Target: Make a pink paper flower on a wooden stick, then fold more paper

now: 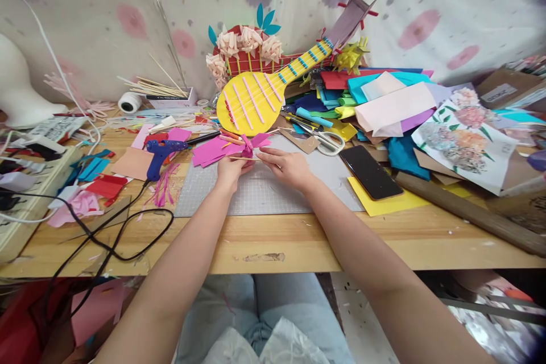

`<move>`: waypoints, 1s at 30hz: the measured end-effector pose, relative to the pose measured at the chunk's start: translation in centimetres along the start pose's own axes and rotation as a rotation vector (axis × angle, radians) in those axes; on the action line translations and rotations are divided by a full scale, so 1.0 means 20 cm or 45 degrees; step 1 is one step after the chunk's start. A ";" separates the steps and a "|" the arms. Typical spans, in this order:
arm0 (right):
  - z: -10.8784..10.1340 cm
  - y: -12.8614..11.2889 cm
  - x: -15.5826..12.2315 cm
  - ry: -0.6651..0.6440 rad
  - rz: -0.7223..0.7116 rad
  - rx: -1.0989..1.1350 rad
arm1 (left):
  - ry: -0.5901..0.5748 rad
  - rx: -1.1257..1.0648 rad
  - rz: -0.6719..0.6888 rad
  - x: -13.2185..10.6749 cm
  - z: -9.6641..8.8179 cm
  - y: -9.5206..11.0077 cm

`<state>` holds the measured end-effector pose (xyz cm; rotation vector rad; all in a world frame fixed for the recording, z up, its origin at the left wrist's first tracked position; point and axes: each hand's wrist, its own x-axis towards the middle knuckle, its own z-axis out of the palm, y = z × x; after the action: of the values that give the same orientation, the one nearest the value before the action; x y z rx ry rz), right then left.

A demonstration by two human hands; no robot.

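A thin wooden stick (pixel 244 158) lies level between my hands, just above the grey cutting mat (pixel 336 187). My left hand (pixel 230 173) is closed, pinching the stick near its left part. The fingers of my right hand (pixel 288 169) are pressed together at the stick's right end; that fingertip grip is partly hidden. Right behind the hands is a twisted magenta paper piece (pixel 247 148), with flat magenta paper strips (pixel 209 151) to its left. I cannot tell whether the stick is joined to the magenta paper.
A blue glue gun (pixel 160 156) lies left, its black cable (pixel 128 256) looping to the table edge. At the right are scissors (pixel 330 142), a phone (pixel 370 172) and a wooden rod (pixel 464 210). Behind stands a yellow paper lute (pixel 251 105) beside piled coloured paper (pixel 396 105).
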<state>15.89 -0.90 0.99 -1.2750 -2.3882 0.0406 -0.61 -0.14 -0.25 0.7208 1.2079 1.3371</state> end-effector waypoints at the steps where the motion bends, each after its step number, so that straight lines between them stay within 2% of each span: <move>1: 0.00 0.01 0.00 0.004 0.011 -0.009 | -0.002 -0.019 -0.002 0.00 0.00 0.00; 8: -0.01 0.04 -0.02 0.025 0.044 -0.007 | -0.045 -0.120 -0.054 0.00 -0.02 0.03; 14: -0.01 0.04 -0.02 -0.020 0.076 -0.009 | -0.093 -0.184 -0.157 0.00 -0.03 0.07; 17: -0.01 0.05 -0.01 0.001 0.114 0.017 | -0.145 -0.199 -0.120 -0.01 -0.03 0.07; 22: -0.01 0.07 -0.01 -0.017 0.138 0.071 | -0.111 -0.184 -0.047 0.00 -0.02 0.04; 30: 0.01 0.07 -0.01 -0.095 0.195 0.079 | -0.137 -0.178 0.005 0.00 -0.03 0.03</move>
<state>17.01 -0.16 0.40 -1.4481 -2.3262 0.2102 -1.36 -0.21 0.09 0.6867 1.0178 1.3543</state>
